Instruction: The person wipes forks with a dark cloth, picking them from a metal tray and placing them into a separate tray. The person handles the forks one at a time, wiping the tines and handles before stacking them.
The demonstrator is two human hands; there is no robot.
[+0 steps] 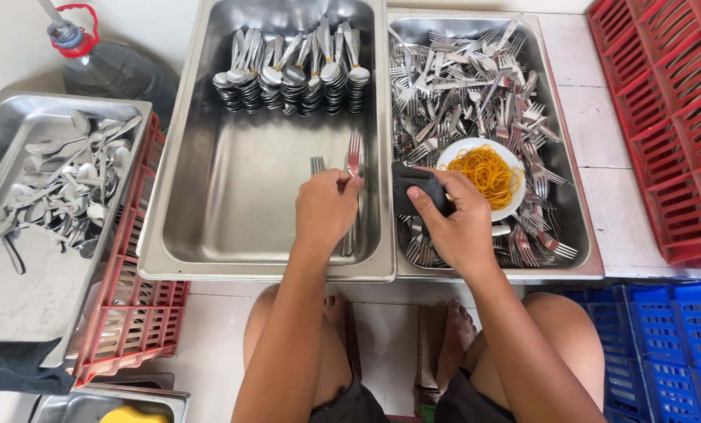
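Note:
My left hand [325, 210] is closed around a few forks [353, 157] whose tines stick up over the middle steel pan [233, 196]. Bundled spoons [291, 74] line that pan's far end. My right hand [452, 219] grips a dark cloth [414, 192] at the left side of the right steel pan [574, 196], which is heaped with loose forks [468, 82]. A white bowl of yellow rubber bands [487, 174] sits on the forks just beside my right hand.
A steel tray of loose spoons [52, 188] rests on a red crate [131, 313] at the left. A water bottle [107, 66] stands behind it. Another red crate [672, 117] is at the right, a blue crate [664, 345] below it.

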